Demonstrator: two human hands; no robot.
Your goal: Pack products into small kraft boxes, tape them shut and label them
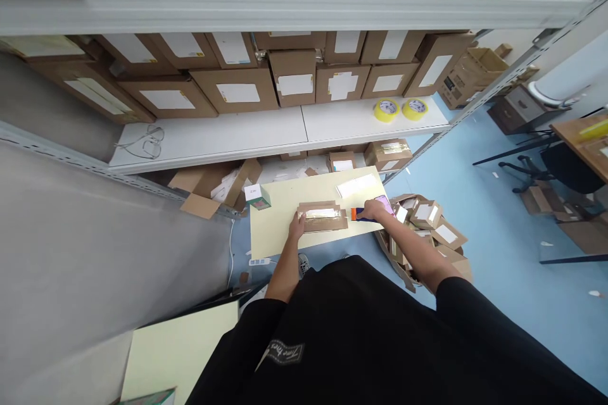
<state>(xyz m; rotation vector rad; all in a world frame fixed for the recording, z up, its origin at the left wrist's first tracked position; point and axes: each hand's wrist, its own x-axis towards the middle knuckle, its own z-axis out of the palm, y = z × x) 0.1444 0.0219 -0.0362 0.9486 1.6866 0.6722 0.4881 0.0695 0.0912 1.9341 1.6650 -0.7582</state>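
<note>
A flat cardboard box (323, 224) with shiny tape and a white label strip across it lies on the pale yellow table (270, 237). My left hand (297, 226) grips its left edge, with the thumb on top. Just right of the box, my right hand (371, 209) is closed around a blue hand tool with an orange end (354, 214). The orange end points at the box's right side, a small gap apart. What kind of tool it is, I cannot make out. A phone with a pinkish screen (386, 205) lies beside my right hand.
White paper sheets (356, 185) and a small green-and-white box (257, 196) are on the table. An open carton (204, 202) stands left, and a large carton of small boxes (427, 215) right. Shelves ahead hold boxes and yellow tape rolls (386, 110).
</note>
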